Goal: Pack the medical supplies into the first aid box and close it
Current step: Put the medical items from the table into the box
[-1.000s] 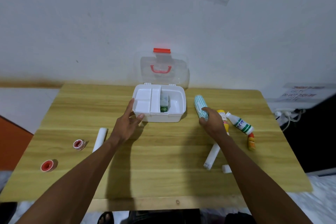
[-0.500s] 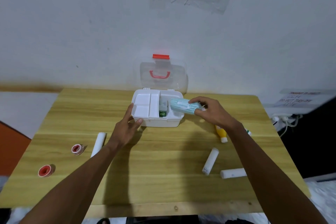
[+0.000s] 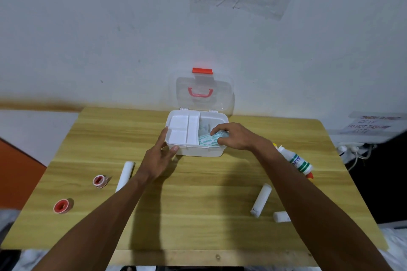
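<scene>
White box (image 3: 198, 149), teal-striped pack (image 3: 208, 139) (red handle (image 3: 200, 92)).

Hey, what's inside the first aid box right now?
Inside the first aid box: a white tray and a teal-striped packet under the right hand. Anything beneath them is hidden.

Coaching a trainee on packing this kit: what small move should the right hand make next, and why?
Probably let go of the green pack and lift out: the right hand has it down in the box, the left hand braces the box, and rolls still lie on the table.
</scene>
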